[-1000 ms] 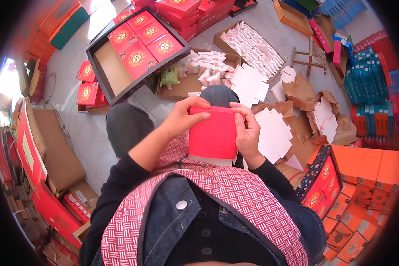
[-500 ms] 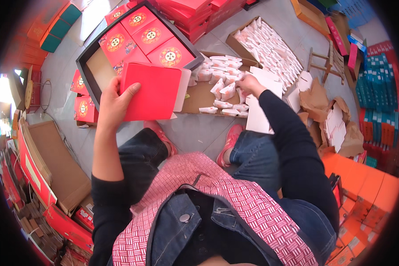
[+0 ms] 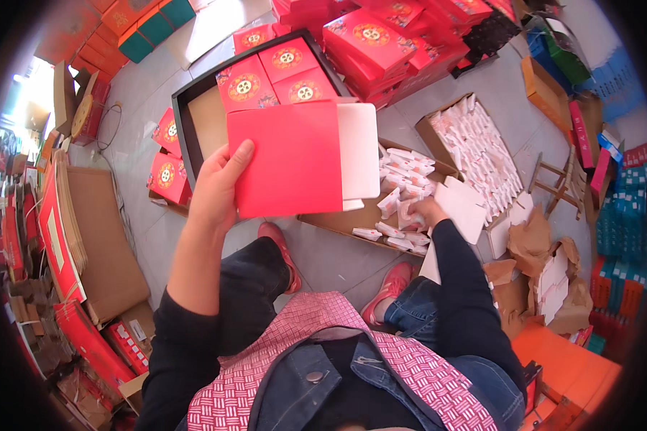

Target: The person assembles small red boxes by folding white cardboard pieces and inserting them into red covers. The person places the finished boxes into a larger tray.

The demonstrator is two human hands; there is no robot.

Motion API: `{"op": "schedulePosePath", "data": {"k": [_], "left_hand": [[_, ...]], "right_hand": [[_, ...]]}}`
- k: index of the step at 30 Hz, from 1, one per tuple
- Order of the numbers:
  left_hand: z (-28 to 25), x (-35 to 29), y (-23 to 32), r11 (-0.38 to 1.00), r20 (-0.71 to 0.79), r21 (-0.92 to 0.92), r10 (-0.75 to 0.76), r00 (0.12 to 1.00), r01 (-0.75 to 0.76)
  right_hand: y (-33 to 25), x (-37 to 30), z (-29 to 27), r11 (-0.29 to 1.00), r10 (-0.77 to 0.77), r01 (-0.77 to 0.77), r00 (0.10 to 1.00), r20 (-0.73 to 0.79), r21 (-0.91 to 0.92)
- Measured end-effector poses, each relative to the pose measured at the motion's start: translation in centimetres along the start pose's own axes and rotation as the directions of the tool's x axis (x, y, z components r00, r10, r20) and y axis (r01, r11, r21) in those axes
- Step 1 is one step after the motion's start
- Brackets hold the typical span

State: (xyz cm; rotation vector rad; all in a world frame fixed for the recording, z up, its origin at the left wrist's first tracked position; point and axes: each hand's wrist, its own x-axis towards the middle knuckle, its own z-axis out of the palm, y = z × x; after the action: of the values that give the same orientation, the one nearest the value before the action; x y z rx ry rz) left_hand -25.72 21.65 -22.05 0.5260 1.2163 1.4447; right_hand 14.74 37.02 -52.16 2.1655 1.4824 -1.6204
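Observation:
My left hand [image 3: 223, 176] grips a red gift box [image 3: 287, 161] by its left edge, thumb on the face toward me. White flaps [image 3: 359, 154] stick out from the box's right end. My right hand [image 3: 428, 212] reaches into a shallow cardboard box [image 3: 323, 221] of small white packets [image 3: 408, 169]. Its fingers are closed around one packet [image 3: 407, 213]. Beyond the gift box lies a black-rimmed tray [image 3: 187, 136], partly hidden, with red boxes [image 3: 243, 85] bearing round gold patterns in it.
Another carton of white packets [image 3: 478, 147] stands at the right, near a small wooden stool [image 3: 559, 183] and torn brown paper [image 3: 530, 241]. Red boxes [image 3: 370, 36] are piled at the back. Flat cardboard [image 3: 108, 237] leans at the left; orange boxes [image 3: 564, 366] sit at lower right.
The view has shifted, so the surroundings appear further right. The gift box has turned with its flapped end showing more to the right. My right hand has stayed among the packets.

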Motion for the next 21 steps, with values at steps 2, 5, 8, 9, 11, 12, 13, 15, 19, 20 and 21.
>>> {"op": "schedulePosePath", "data": {"k": [2, 5, 8, 9, 11, 12, 13, 15, 19, 20, 21], "left_hand": [[0.1, -0.3, 0.1, 0.997, -0.016, -0.073, 0.022, 1.0, -0.023], [0.0, -0.8, -0.4, 0.982, 0.0, -0.19, -0.014, 1.0, 0.013], [1.4, -2.0, -0.6, 0.953, 0.154, -0.292, -0.041, 0.987, 0.085], [2.5, -3.3, -0.5, 0.937, 0.221, -0.335, -0.029, 0.975, 0.103], [3.6, -4.8, -0.8, 0.906, 0.338, -0.393, -0.017, 0.941, 0.158], [3.9, -5.7, -0.9, 0.889, 0.375, -0.419, -0.016, 0.927, 0.185], [4.5, -6.8, -0.8, 0.872, 0.413, -0.44, -0.016, 0.91, 0.215], [5.1, -9.2, -0.8, 0.846, 0.482, -0.458, -0.022, 0.876, 0.273], [6.6, -13.9, -3.0, 0.766, 0.431, -0.616, 0.13, 0.893, 0.186], [6.6, -15.2, -3.7, 0.741, 0.327, -0.667, 0.196, 0.925, 0.078], [6.5, -16.3, -4.5, 0.698, 0.216, -0.715, 0.26, 0.941, -0.029]], "right_hand": [[-7.0, -5.7, -5.2, 0.915, -0.392, 0.387, 0.919, -0.027, -0.116], [-17.2, -21.2, -8.3, 0.35, -0.886, 0.929, 0.37, -0.28, 0.119], [-22.1, -35.6, -9.1, -0.178, -0.964, 0.879, -0.246, -0.101, -0.443], [-22.6, -38.4, -8.9, -0.26, -0.959, 0.849, -0.281, 0.025, -0.459], [-22.7, -42.6, -8.5, -0.361, -0.929, 0.825, -0.275, 0.249, -0.435], [-22.8, -44.3, -8.1, -0.383, -0.904, 0.835, -0.249, 0.348, -0.395], [-22.6, -46.0, -7.6, -0.393, -0.888, 0.838, -0.239, 0.393, -0.378], [-22.3, -48.0, -6.4, -0.405, -0.87, 0.834, -0.225, 0.439, -0.375], [-18.7, -50.1, -5.0, -0.195, -0.926, 0.908, -0.295, -0.234, -0.372], [-17.1, -49.1, -3.0, -0.104, -0.842, 0.986, -0.156, -0.517, -0.129], [-15.5, -48.8, -0.5, -0.058, -0.774, 0.98, 0.076, -0.629, 0.19]]}}
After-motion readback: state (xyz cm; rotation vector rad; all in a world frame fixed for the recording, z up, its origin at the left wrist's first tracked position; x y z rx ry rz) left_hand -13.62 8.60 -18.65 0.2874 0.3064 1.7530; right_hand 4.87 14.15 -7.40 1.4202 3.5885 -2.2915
